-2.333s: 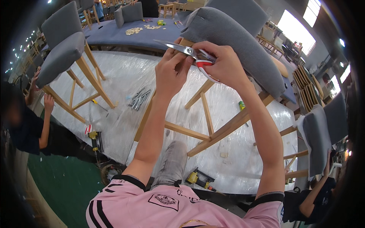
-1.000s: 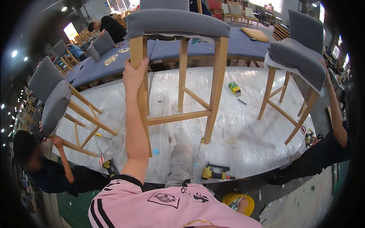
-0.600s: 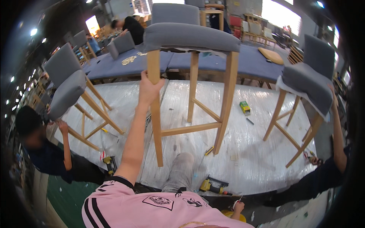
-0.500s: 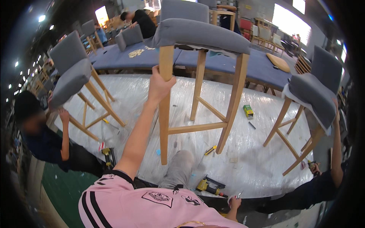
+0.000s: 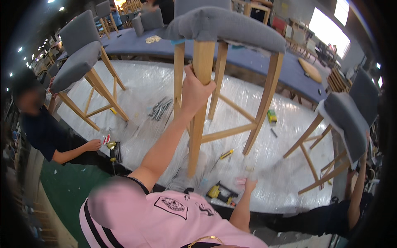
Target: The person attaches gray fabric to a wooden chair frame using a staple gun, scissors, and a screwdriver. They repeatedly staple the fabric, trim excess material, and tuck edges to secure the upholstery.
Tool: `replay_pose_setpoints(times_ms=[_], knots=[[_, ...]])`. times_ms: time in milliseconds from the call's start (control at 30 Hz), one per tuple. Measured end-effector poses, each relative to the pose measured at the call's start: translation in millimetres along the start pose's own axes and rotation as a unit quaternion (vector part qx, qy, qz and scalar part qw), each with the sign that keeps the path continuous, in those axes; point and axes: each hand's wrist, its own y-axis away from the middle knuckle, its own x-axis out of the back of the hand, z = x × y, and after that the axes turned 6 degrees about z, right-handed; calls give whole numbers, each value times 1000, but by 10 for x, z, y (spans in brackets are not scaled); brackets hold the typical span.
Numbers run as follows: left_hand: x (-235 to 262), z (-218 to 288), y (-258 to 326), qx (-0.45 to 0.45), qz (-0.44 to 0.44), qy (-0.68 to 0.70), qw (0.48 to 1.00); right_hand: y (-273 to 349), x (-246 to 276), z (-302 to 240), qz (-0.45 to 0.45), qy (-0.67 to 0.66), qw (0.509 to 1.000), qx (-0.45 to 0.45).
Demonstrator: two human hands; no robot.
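Note:
My left hand [image 5: 197, 91] is closed around the near front leg [image 5: 199, 136] of a wooden bar stool, just below its grey upholstered seat [image 5: 231, 31]. The stool is tilted a little, with its legs pointing down over the plastic-covered table. Low on the right, my right hand [image 5: 249, 184] is by the table's front edge, beside a small pinkish object [image 5: 240, 181]. Its fingers are blurred, and I cannot tell if they hold that object. A yellow-and-black staple gun [image 5: 221, 193] lies just left of this hand. Farther up is a yellow-handled screwdriver [image 5: 226, 154].
The plastic-wrapped table [image 5: 140, 82] also bears a green-yellow box [image 5: 271, 116] and loose dark metal pieces [image 5: 160, 108]. A co-worker at left handles another grey stool [image 5: 76, 66]; at right a co-worker's arm reaches a third stool [image 5: 345, 120]. Behind runs a blue padded bench [image 5: 165, 47].
The stool in my left hand has turned, bringing its gripped leg to the front. My right hand has moved up onto the table. The left co-worker's hand has dropped toward a red-and-white item.

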Motion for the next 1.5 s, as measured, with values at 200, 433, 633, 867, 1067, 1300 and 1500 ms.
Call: replay_pose_setpoints(times_ms=[200, 433, 633, 867, 1067, 1300, 1500], knots=[[148, 34, 78, 27, -11, -7, 1000, 231, 70, -473, -156, -138, 965, 157], [750, -119, -582, -109, -129, 12, 986, 2258, 775, -3174, -108, -377, 775, 495], [603, 503, -1451, -380, -38, -2, 924, 2392, 575, -3217, -167, -406, 805, 398], [840, 410, -1307, -446, -140, 50, 882, 2398, 715, -3017, -405, -270, 796, 359], [1207, 242, -1077, -416, -92, 96, 900, 2728, 1068, -3539, -246, -386, 714, 530], [1213, 373, -983, -394, -90, 67, 912, 3055, 1479, -4602, -175, -504, 612, 583], [1221, 344, -959, -401, -84, 84, 908, 3319, 1512, -4644, -175, -530, 642, 525]])
